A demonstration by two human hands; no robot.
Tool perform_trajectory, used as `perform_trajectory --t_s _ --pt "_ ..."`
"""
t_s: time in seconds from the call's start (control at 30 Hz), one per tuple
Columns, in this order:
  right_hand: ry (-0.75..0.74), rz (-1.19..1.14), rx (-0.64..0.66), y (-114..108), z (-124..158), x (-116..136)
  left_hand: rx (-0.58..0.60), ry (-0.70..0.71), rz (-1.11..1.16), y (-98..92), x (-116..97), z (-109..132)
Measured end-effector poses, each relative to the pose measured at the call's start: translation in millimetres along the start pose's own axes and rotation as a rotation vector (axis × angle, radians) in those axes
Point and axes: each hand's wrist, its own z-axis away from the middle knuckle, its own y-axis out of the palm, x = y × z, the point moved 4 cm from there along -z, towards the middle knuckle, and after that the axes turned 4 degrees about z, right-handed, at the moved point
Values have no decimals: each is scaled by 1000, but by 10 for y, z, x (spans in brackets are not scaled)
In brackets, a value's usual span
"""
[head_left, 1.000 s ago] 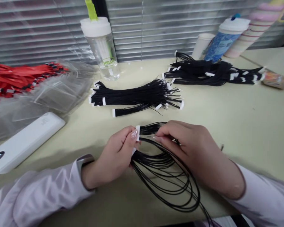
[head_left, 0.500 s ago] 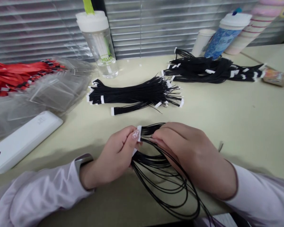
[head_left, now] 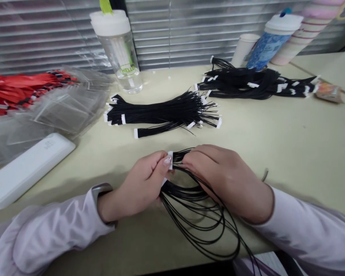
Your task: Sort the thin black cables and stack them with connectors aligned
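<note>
Thumb and fingers of my left hand (head_left: 145,182) pinch a white connector (head_left: 170,160) at the end of a black wire harness (head_left: 199,224). A second white connector (head_left: 164,181) shows just below, partly covered by the same hand. My right hand (head_left: 222,176) is closed around the black wires close to the upper connector; its fingertips are partly hidden. Loose wires loop down below both hands toward the table's front edge. Beyond the hands lies a bundle of black wire harnesses (head_left: 158,113), with a single one (head_left: 156,131) set slightly apart in front.
More black harnesses (head_left: 255,84) lie at the back right, near a white cup (head_left: 244,50) and a blue tumbler (head_left: 271,44). A clear bottle (head_left: 125,57) stands by the blinds. At left are red cables (head_left: 20,90), plastic bags (head_left: 66,109) and a white power bank (head_left: 31,168).
My right hand has shifted slightly left along the wires, closer to the upper connector. The wire loops have drawn up a little. My left hand keeps its pinch.
</note>
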Motion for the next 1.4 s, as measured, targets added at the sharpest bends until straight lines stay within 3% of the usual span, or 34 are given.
perform_trajectory --t_s 0.27,0.63,0.83,1.0,1.4 --pt "-53 76 -58 60 21 6 18 -24 -33 7 11 -22" --pt "-87 122 -74 33 -2 67 159 -71 39 83 42 -46" --pt "-3 95 85 85 61 -87 13 -72 51 75 33 -58" --pt "-23 108 53 182 22 -173 -7 -82 41 81 60 -82" --pt "-140 328 23 269 -25 -176 108 -169 55 92 47 -142"
